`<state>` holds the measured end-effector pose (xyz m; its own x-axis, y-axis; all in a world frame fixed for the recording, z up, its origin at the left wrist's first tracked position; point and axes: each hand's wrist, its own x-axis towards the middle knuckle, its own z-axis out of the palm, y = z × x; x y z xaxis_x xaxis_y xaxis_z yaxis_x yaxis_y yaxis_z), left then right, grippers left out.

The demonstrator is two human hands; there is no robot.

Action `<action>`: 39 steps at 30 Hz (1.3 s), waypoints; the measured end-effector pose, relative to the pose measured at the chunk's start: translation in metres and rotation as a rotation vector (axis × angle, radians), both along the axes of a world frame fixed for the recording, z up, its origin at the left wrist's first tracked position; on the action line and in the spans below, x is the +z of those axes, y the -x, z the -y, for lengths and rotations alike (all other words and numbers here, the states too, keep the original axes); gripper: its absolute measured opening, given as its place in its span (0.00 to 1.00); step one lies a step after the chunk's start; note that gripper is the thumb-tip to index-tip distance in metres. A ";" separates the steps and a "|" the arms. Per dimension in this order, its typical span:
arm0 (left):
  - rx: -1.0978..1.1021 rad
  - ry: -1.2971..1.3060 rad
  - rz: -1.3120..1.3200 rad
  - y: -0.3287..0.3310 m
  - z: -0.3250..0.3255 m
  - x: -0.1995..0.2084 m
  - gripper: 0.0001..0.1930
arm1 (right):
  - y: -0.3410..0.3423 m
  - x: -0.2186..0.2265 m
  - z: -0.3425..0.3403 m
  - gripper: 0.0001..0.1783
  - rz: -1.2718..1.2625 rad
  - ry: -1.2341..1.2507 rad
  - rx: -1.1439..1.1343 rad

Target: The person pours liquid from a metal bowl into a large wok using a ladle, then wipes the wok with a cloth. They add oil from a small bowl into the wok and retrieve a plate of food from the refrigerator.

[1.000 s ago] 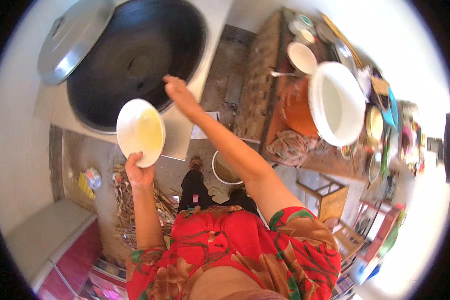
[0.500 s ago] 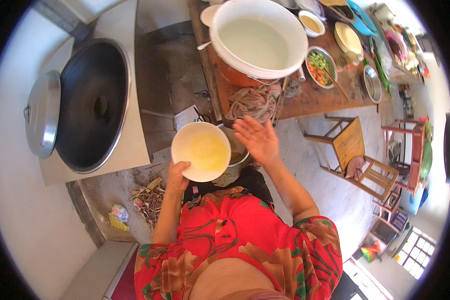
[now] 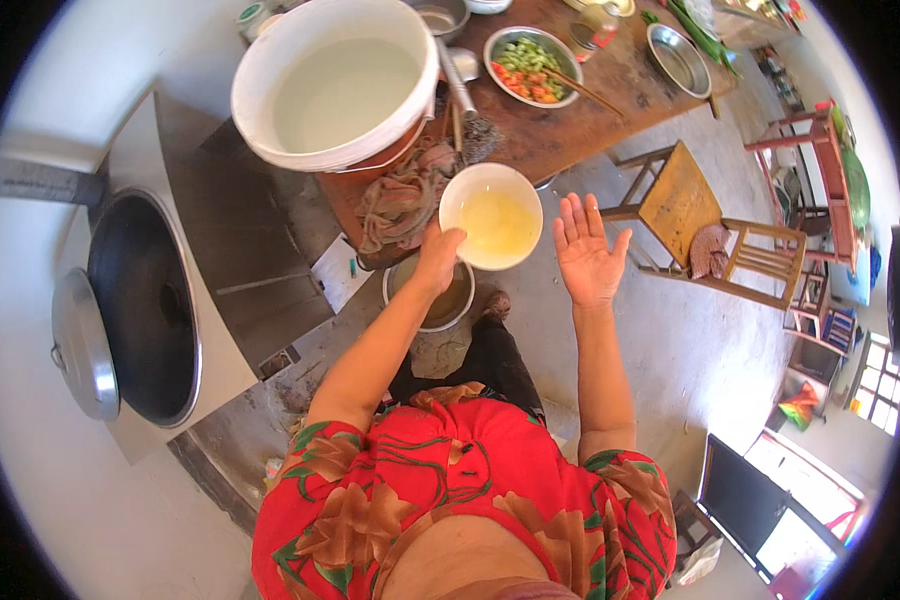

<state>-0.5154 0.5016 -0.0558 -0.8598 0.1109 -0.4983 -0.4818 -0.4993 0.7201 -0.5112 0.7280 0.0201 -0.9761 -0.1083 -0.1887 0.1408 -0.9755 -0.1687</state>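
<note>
A white bowl (image 3: pixel 457 196) with yellow liquid, which looks like egg, is gripped at its left rim by my left hand (image 3: pixel 437 259), thumb over the edge. It hangs just off the table's near edge, close to a crumpled rag (image 3: pixel 406 198). My right hand (image 3: pixel 588 252) is held up to the right of the bowl, palm showing and fingers stretched, holding nothing. Below my left wrist, a metal pot (image 3: pixel 457 316) stands low, partly hidden by my arm.
On the wooden table (image 3: pixel 580 130) stand a large white bucket (image 3: pixel 260 115) of cloudy water, a metal bowl (image 3: pixel 536 62) of diced green and orange vegetables, and a steel dish (image 3: pixel 678 60). A wooden chair (image 3: pixel 682 195) is at right. A black wok (image 3: pixel 140 300) and lid (image 3: pixel 82 345) lie left.
My left hand has carried the bowl forward and to the right, toward the table edge. My right hand has swung right and turned more upright. The whole view has turned rightward.
</note>
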 end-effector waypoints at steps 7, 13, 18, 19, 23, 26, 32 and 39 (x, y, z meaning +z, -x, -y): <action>0.052 0.023 0.118 0.058 -0.066 -0.010 0.20 | -0.003 -0.003 -0.032 0.40 0.054 -0.001 -0.031; -0.074 -0.044 0.072 0.068 -0.086 -0.009 0.23 | -0.021 -0.026 -0.052 0.42 0.178 -0.397 -0.043; -0.201 -0.035 0.144 0.054 -0.115 0.010 0.21 | -0.004 -0.044 -0.052 0.42 0.187 -0.568 -0.009; -0.238 -0.025 0.106 0.052 -0.121 0.007 0.21 | -0.002 -0.058 -0.056 0.41 0.105 -0.528 -0.078; -0.289 -0.048 -0.004 0.056 -0.138 0.008 0.21 | -0.002 -0.078 -0.073 0.33 0.152 -0.589 -0.141; -0.463 0.188 -0.138 0.067 -0.145 0.011 0.22 | 0.004 -0.068 -0.073 0.27 0.208 -0.623 -0.254; -0.267 0.800 -0.611 0.102 -0.140 -0.009 0.26 | 0.029 -0.076 -0.125 0.24 0.205 -0.610 -0.361; -0.490 1.678 -0.827 0.133 -0.119 -0.068 0.25 | 0.109 -0.072 -0.200 0.24 0.203 -0.663 -0.456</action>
